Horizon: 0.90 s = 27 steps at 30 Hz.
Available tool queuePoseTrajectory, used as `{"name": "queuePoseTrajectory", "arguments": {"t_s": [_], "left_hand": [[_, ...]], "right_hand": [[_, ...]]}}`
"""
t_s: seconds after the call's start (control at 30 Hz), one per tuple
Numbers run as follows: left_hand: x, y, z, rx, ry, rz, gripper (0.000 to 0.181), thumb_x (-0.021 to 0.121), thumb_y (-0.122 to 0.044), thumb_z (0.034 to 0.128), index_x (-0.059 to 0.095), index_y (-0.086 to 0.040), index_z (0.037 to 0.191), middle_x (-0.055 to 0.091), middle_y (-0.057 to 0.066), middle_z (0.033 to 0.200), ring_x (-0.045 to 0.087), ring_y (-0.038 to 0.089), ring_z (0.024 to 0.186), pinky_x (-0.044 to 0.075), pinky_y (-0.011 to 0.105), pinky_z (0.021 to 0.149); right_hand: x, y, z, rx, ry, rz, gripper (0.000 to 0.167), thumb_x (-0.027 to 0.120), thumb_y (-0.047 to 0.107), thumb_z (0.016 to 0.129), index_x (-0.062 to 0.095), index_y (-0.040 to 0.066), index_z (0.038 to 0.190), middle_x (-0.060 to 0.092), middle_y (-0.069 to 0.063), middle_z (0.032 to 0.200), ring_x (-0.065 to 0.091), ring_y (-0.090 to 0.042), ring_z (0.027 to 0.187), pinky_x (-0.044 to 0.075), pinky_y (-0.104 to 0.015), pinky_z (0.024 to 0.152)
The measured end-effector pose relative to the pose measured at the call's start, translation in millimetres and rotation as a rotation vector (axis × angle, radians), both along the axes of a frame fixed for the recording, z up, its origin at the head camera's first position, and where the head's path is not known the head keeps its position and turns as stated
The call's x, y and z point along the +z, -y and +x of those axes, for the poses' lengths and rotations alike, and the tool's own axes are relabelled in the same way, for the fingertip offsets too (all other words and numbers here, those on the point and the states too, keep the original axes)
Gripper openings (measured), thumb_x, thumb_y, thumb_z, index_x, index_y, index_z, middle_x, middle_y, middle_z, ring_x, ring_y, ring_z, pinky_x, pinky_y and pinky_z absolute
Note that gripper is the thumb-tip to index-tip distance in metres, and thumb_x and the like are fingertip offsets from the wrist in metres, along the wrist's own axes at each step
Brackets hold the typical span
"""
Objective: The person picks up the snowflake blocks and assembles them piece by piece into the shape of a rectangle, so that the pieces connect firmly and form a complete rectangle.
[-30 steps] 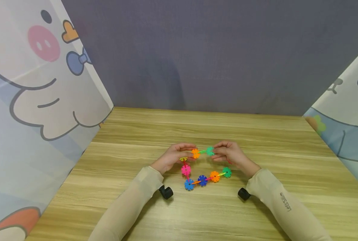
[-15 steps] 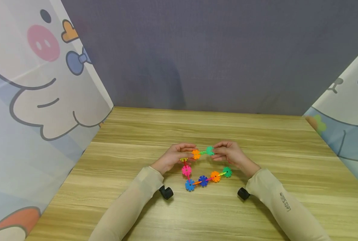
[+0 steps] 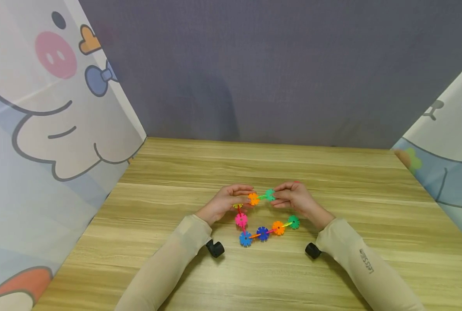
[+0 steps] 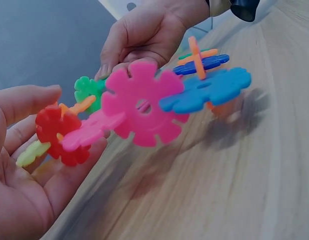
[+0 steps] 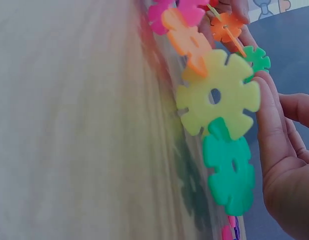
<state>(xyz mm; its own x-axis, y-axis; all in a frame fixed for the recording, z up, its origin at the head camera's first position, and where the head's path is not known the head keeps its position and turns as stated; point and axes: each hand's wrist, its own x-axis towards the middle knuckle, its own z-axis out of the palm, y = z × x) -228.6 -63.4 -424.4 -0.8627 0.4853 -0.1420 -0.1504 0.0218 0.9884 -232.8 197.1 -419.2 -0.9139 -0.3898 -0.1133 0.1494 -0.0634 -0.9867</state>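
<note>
A chain of interlocked flower-shaped discs hangs bent between the hands. The left hand (image 3: 226, 202) pinches it near an orange disc (image 3: 253, 199) and a yellow one (image 3: 237, 206). At the other end of the upper row, the right hand (image 3: 298, 201) holds a green disc (image 3: 270, 195) by its fingertips. Below, the chain runs through a pink disc (image 3: 241, 220), a light blue one (image 3: 245, 239), a dark blue one (image 3: 262, 233) and an orange one (image 3: 278, 228) to a loose green end (image 3: 294, 222). The left wrist view shows a red disc (image 4: 58, 134) between the left fingers.
The wooden table (image 3: 176, 164) runs back to a grey partition (image 3: 254, 77), with cartoon-printed sheets at both sides. Black camera mounts (image 3: 215, 249) sit at both wrists. A small red spot (image 3: 296, 182) shows just behind the right hand.
The chain has shifted very slightly to the right at its lower part. A red bit seen below the right hand is gone from there, and a red spot shows behind that hand. Both grips look unchanged.
</note>
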Motion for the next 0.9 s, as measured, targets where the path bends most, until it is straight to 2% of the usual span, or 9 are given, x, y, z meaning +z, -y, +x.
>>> {"name": "queuePoseTrajectory", "arguments": {"t_s": [0.17, 0.3, 0.47, 0.57, 0.63, 0.73, 0.9], "left_hand": [[-1.3, -2.9, -0.3, 0.020, 0.033, 0.036, 0.042, 0.060, 0.001, 0.0966, 0.054, 0.004, 0.138, 0.056, 0.018, 0.137, 0.067, 0.016, 0.086, 0.058, 0.035, 0.080], [-1.9, -4.4, -1.1, 0.041, 0.026, 0.020, 0.043, 0.063, 0.000, 0.0948, 0.056, 0.002, 0.137, 0.062, 0.017, 0.127, 0.069, 0.019, 0.083, 0.058, 0.038, 0.082], [-1.0, -4.8, -3.4, 0.024, 0.026, -0.022, 0.045, 0.069, -0.005, 0.0916, 0.059, -0.001, 0.135, 0.073, 0.015, 0.103, 0.070, 0.018, 0.077, 0.057, 0.032, 0.072], [-0.4, -4.9, -5.7, -0.003, 0.027, -0.050, 0.044, 0.070, -0.008, 0.0915, 0.060, -0.001, 0.134, 0.075, 0.010, 0.091, 0.069, 0.016, 0.072, 0.055, 0.029, 0.064], [0.0, -5.5, -7.4, -0.018, 0.025, -0.066, 0.043, 0.070, -0.010, 0.0916, 0.061, -0.001, 0.133, 0.075, 0.008, 0.087, 0.067, 0.016, 0.067, 0.054, 0.028, 0.063], [1.6, -6.2, -8.9, -0.037, 0.014, -0.097, 0.043, 0.070, -0.012, 0.0922, 0.061, 0.000, 0.133, 0.075, 0.007, 0.087, 0.066, 0.014, 0.066, 0.055, 0.030, 0.070], [5.4, -6.8, -9.4, -0.055, -0.007, -0.147, 0.041, 0.070, -0.013, 0.0931, 0.062, -0.002, 0.132, 0.075, 0.009, 0.101, 0.069, 0.015, 0.090, 0.052, 0.036, 0.090]], "right_hand": [[0.1, 1.8, 0.9, -0.024, -0.026, 0.014, 0.015, 0.054, -0.011, 0.095, 0.057, -0.017, 0.108, 0.070, -0.010, 0.084, 0.073, -0.017, 0.072, 0.059, -0.031, 0.069], [2.4, 2.8, 1.8, -0.030, -0.033, 0.021, 0.017, 0.056, -0.010, 0.094, 0.056, -0.019, 0.109, 0.069, -0.010, 0.084, 0.073, -0.017, 0.072, 0.059, -0.030, 0.069], [5.4, 3.6, 3.2, -0.005, -0.045, 0.038, 0.018, 0.057, -0.009, 0.094, 0.056, -0.019, 0.109, 0.071, -0.011, 0.084, 0.073, -0.018, 0.073, 0.060, -0.032, 0.070], [6.0, 4.5, 3.7, 0.014, -0.062, 0.057, 0.019, 0.058, -0.009, 0.093, 0.057, -0.020, 0.109, 0.072, -0.011, 0.083, 0.073, -0.018, 0.073, 0.060, -0.033, 0.069], [5.9, 5.7, 3.6, 0.022, -0.070, 0.070, 0.020, 0.058, -0.009, 0.093, 0.057, -0.020, 0.109, 0.073, -0.011, 0.083, 0.073, -0.019, 0.072, 0.060, -0.034, 0.069], [5.5, 8.1, 3.2, 0.026, -0.073, 0.079, 0.019, 0.057, -0.010, 0.093, 0.058, -0.020, 0.109, 0.073, -0.010, 0.083, 0.073, -0.019, 0.072, 0.060, -0.034, 0.069], [5.9, 11.6, 3.6, 0.033, -0.069, 0.075, 0.018, 0.056, -0.010, 0.093, 0.059, -0.019, 0.109, 0.073, -0.010, 0.084, 0.073, -0.019, 0.071, 0.060, -0.034, 0.068]]}}
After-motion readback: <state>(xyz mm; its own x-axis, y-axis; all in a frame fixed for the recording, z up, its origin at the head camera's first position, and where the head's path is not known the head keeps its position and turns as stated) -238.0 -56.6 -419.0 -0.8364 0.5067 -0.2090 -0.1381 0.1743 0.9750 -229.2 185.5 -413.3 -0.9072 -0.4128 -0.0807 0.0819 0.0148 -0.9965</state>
